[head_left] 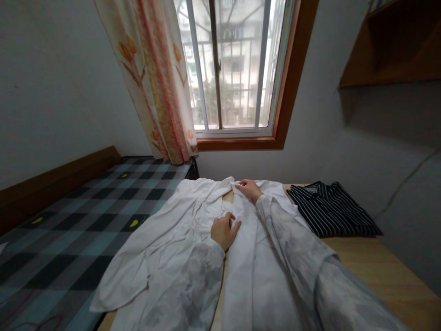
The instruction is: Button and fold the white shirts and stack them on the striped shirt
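**Two hands at work on a white shirt spread beside a window**

A bed (62,220) under a dark-and-teal checked cover with small yellow marks fills the left of the room, its wooden side rail running along a grey wall. Above its far end, a barred window (234,69) in a brown wooden frame looks out on a pale building, with a peach flowered curtain (155,78) drawn to its left side. A wooden shelf (396,46) is fixed high on the right-hand wall.

Beside the bed, a light wooden table (379,271) carries a white shirt (161,243), laid open and flat with one side draping over onto the checked cover. A folded black shirt with thin white stripes (330,211) lies on the table's far right, just beside the white one.

The person wears pale grey sleeves that reach in from the bottom edge. The left hand (224,230) rests on the middle of the white shirt, fingers loosely curled and pinching a small fold of cloth at the front edge. The right hand (248,189) reaches further away, to the collar end, its fingers closed on the white fabric there. The two hands sit near each other along the shirt's centre line.
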{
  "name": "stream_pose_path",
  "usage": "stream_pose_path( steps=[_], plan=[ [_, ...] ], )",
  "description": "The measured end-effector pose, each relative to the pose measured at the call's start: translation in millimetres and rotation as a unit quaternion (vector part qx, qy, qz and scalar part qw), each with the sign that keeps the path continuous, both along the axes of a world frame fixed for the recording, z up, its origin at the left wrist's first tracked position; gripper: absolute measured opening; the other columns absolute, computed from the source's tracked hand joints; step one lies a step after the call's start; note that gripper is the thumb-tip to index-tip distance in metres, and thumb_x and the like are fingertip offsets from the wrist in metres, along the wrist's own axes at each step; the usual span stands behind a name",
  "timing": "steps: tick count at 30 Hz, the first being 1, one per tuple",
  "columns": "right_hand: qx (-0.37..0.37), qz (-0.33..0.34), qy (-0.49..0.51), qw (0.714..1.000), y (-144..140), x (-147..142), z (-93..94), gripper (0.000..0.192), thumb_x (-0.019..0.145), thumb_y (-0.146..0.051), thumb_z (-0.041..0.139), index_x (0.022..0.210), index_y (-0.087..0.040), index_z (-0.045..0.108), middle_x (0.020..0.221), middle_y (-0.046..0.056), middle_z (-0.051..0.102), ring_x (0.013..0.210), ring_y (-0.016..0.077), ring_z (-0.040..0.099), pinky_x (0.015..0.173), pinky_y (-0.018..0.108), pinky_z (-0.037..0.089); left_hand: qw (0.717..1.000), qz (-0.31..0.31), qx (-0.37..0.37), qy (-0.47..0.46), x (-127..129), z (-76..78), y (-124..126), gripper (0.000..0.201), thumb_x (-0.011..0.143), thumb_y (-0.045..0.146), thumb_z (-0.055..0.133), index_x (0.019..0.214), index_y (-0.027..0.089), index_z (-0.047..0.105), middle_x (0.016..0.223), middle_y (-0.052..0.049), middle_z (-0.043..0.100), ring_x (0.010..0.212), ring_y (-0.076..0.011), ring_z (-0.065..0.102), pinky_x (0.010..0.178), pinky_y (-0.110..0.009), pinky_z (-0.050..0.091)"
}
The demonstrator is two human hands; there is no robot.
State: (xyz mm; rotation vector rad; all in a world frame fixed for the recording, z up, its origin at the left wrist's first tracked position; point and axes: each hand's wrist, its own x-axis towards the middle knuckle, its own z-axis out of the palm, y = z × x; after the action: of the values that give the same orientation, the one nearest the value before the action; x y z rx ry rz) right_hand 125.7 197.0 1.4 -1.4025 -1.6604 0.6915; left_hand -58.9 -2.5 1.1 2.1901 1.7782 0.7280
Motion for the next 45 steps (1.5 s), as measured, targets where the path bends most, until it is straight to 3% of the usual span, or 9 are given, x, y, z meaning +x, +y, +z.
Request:
stream_pose_path(
  steps=[8,13,19,23,27,31,37,41,45],
  plan=[
    [-0.030,0.044,0.021,0.998,32,-4,-8.8,0.035,0.076,-0.052,0.075,0.082,-0.017,0.072,0.073,0.001,0.070,0.069,0.0166,0.060,0.064,0.025,0.046,0.999,0.031,-0.025,0.007,3,-1.9,-3,0.026,0.099,0.050,0.065,0.102,0.025,0.070,0.073,-0.001,0.067,0.082,-0.0254,0.067,0.076,-0.034,0.041],
    [0.017,-0.024,0.028,0.999,46,-2,-10.8,0.030,0.086,-0.046,0.056,0.094,-0.019,0.066,0.088,0.003,0.071,0.080,0.0182,0.061,0.077,0.029,0.049,0.998,0.043,-0.031,0.023,4,0.5,-4,0.021,0.100,0.044,0.061,0.094,0.025,0.070,0.076,-0.003,0.071,0.084,-0.0256,0.068,0.075,-0.033,0.040],
    [0.054,-0.079,-0.005,0.995,35,-2,-10.6,0.025,0.085,-0.041,0.061,0.098,-0.020,0.065,0.100,0.009,0.071,0.096,0.0240,0.061,0.093,0.035,0.048,0.996,0.065,-0.034,0.043,6,1.0,-5,0.019,0.097,0.040,0.060,0.088,0.025,0.066,0.079,-0.005,0.073,0.084,-0.0263,0.070,0.073,-0.034,0.039],
    [0.099,-0.125,-0.068,0.985,4,6,-1.6,0.029,0.090,-0.046,0.066,0.104,-0.020,0.066,0.115,0.015,0.071,0.110,0.0284,0.060,0.099,0.038,0.046,0.995,0.075,-0.026,0.056,8,1.3,-6,0.016,0.094,0.040,0.062,0.090,0.024,0.067,0.081,-0.006,0.072,0.085,-0.0284,0.070,0.074,-0.035,0.040],
    [0.015,-0.101,-0.179,0.979,-47,27,3.9,0.041,0.092,-0.064,0.069,0.088,-0.023,0.069,0.085,0.009,0.073,0.081,0.0245,0.065,0.076,0.033,0.045,0.995,0.077,-0.024,0.061,9,3.4,-6,0.026,0.093,0.050,0.066,0.095,0.025,0.067,0.083,-0.007,0.072,0.087,-0.0288,0.071,0.076,-0.035,0.042],
    [-0.024,-0.063,-0.228,0.971,-110,50,-0.7,0.054,0.089,-0.076,0.069,0.071,-0.024,0.068,0.073,0.008,0.071,0.068,0.0219,0.062,0.063,0.032,0.036,0.995,0.075,-0.025,0.068,10,3.8,-5,0.036,0.094,0.059,0.066,0.095,0.024,0.067,0.084,-0.007,0.074,0.086,-0.0299,0.072,0.077,-0.035,0.042],
    [-0.062,0.056,-0.133,0.988,-180,50,-11.5,0.049,0.089,-0.063,0.073,0.061,-0.024,0.065,0.061,0.003,0.066,0.059,0.0184,0.058,0.058,0.030,0.034,0.994,0.074,-0.012,0.084,12,3.8,-5,0.039,0.103,0.059,0.055,0.097,0.023,0.068,0.084,-0.008,0.074,0.085,-0.0283,0.072,0.076,-0.034,0.040],
    [-0.010,0.033,-0.066,0.997,-198,46,-12.5,0.038,0.093,-0.053,0.066,0.070,-0.024,0.062,0.063,0.001,0.065,0.061,0.0186,0.058,0.058,0.028,0.039,0.995,0.067,-0.015,0.075,12,6.2,-6,0.038,0.108,0.053,0.046,0.098,0.024,0.068,0.082,-0.007,0.073,0.084,-0.0260,0.072,0.078,-0.034,0.041],
    [-0.092,0.018,0.050,0.994,-207,49,-11.5,0.040,0.095,-0.064,0.061,0.090,-0.025,0.066,0.054,-0.003,0.060,0.043,0.0173,0.052,0.044,0.027,0.035,0.996,0.056,-0.018,0.066,13,8.3,-8,0.037,0.105,0.057,0.053,0.099,0.024,0.067,0.078,-0.005,0.073,0.083,-0.0261,0.073,0.081,-0.035,0.042]
  ],
)
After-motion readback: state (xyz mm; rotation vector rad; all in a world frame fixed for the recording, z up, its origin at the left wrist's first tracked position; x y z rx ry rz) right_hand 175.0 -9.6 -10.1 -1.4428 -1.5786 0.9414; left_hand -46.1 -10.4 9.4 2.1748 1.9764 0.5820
